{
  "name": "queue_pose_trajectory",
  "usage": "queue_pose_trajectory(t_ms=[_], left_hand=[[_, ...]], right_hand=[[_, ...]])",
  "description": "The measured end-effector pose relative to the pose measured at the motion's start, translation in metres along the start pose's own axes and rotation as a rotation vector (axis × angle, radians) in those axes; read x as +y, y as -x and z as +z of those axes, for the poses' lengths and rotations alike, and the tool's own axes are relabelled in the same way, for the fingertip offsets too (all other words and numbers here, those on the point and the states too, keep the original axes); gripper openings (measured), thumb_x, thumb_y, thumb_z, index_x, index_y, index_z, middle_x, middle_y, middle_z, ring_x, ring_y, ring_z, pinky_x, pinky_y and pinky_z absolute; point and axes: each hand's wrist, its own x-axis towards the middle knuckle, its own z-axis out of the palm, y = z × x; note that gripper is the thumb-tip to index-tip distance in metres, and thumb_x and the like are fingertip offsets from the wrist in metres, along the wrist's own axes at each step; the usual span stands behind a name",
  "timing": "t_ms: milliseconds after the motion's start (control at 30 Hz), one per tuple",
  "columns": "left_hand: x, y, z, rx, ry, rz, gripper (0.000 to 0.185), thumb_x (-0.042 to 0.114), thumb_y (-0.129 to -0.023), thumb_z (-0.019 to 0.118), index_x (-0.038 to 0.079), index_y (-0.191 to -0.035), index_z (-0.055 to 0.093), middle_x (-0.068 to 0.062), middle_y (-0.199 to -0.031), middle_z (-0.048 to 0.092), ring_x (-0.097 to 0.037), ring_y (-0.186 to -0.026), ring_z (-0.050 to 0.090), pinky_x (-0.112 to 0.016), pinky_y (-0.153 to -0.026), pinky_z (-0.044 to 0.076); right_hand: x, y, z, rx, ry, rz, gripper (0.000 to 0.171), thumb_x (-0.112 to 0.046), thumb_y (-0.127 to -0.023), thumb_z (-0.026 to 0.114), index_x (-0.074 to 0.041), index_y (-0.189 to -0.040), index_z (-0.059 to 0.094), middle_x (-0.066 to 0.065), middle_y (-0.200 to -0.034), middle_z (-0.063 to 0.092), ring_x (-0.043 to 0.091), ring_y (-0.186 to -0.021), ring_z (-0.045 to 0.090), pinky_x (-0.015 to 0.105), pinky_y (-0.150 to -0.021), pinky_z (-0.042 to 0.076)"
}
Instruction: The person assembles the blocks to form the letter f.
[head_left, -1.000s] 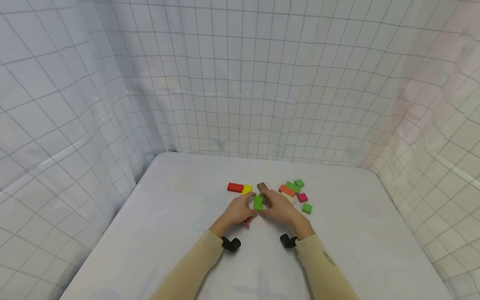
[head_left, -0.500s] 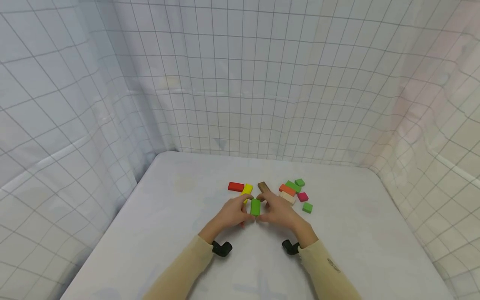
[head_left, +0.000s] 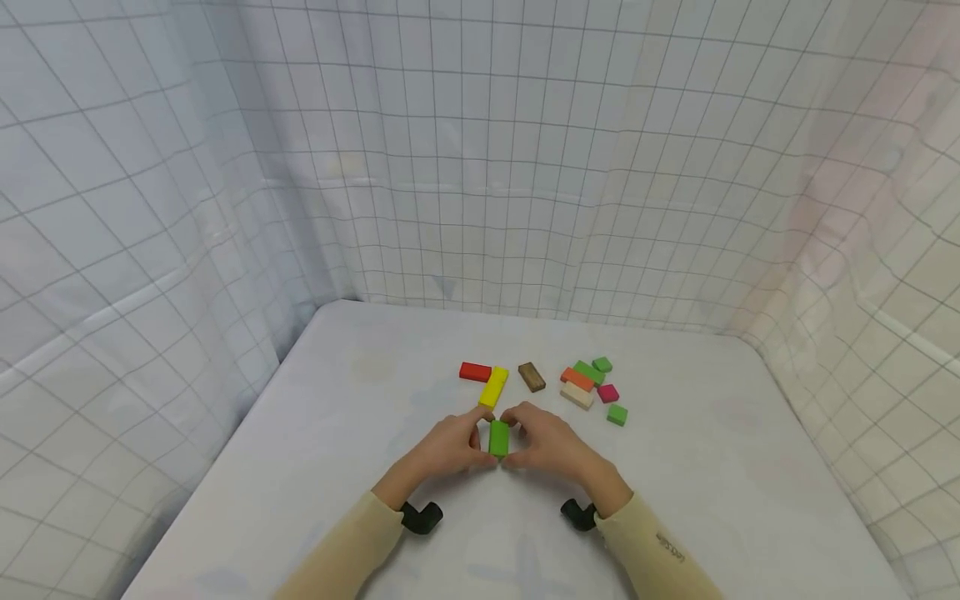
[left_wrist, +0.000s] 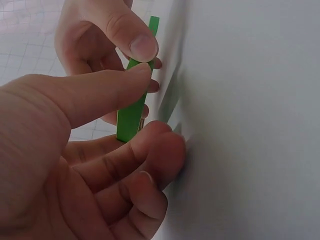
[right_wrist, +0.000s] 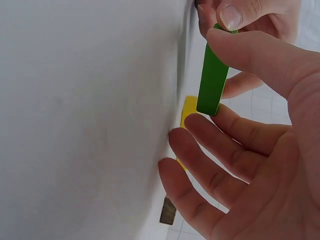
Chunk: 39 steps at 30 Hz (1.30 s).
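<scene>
Both hands meet at the middle of the white table [head_left: 697,467] and pinch one green block [head_left: 498,437] between them. My left hand [head_left: 474,437] grips its left side with thumb and fingers. From the other side, my right hand [head_left: 522,437] grips it the same way. In the left wrist view the green block [left_wrist: 131,112] sits between my left hand's [left_wrist: 145,107] thumb and curled fingers, with the right hand's thumb [left_wrist: 140,45] on its far end. The right wrist view shows the green block [right_wrist: 212,75] standing on edge close to the table; contact cannot be told.
Beyond the hands lie a yellow block [head_left: 493,387], a red block [head_left: 475,372] and a brown block [head_left: 532,377]. To the right is a cluster: orange [head_left: 576,379], pale wood [head_left: 577,395], magenta [head_left: 607,392] and green blocks [head_left: 617,414]. Gridded white curtains [head_left: 480,167] enclose the table.
Both hands have drawn the green block toward me, away from the row of blocks. The yellow and brown blocks now show in full.
</scene>
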Motion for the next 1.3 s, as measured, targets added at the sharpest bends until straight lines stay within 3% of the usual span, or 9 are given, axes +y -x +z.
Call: queue_pose_trajectory(t_ms=[300, 633, 1000, 1300], left_hand=[[-0.008, 0.015, 0.008, 0.009, -0.042, 0.022, 0.06, 0.034, -0.083, 0.084, 0.015, -0.131, 0.055, 0.005, -0.071, 0.057, -0.011, -0.06, 0.053, -0.026, -0.055, 0.042], [-0.01, 0.022, 0.015, 0.025, -0.118, 0.081, 0.059, 0.038, -0.079, 0.086, 0.019, -0.128, 0.058, 0.009, -0.067, 0.053, -0.008, -0.056, 0.048, -0.023, -0.053, 0.037], [-0.016, 0.03, 0.016, 0.033, -0.142, 0.13, 0.059, 0.043, -0.076, 0.088, 0.02, -0.123, 0.06, 0.011, -0.065, 0.052, -0.007, -0.054, 0.047, -0.023, -0.052, 0.036], [-0.017, 0.023, 0.013, 0.018, -0.193, 0.128, 0.062, 0.05, -0.075, 0.086, 0.023, -0.125, 0.061, 0.012, -0.065, 0.052, -0.007, -0.054, 0.048, -0.024, -0.052, 0.036]], right_hand=[[-0.008, 0.007, 0.012, -0.023, 0.119, -0.017, 0.053, -0.037, -0.08, 0.084, -0.018, -0.125, 0.063, -0.007, -0.113, 0.058, 0.011, -0.102, 0.052, 0.034, -0.088, 0.05], [-0.013, 0.014, 0.017, -0.004, 0.232, -0.043, 0.054, -0.042, -0.078, 0.085, -0.017, -0.121, 0.063, -0.005, -0.117, 0.054, 0.015, -0.105, 0.049, 0.036, -0.088, 0.049], [-0.016, 0.017, 0.019, -0.042, 0.221, -0.057, 0.053, -0.047, -0.078, 0.085, -0.019, -0.117, 0.063, -0.005, -0.12, 0.05, 0.017, -0.11, 0.046, 0.039, -0.087, 0.045], [-0.013, 0.016, 0.019, -0.042, 0.236, -0.024, 0.05, -0.048, -0.077, 0.085, -0.023, -0.114, 0.061, -0.008, -0.122, 0.049, 0.016, -0.114, 0.044, 0.04, -0.091, 0.044]])
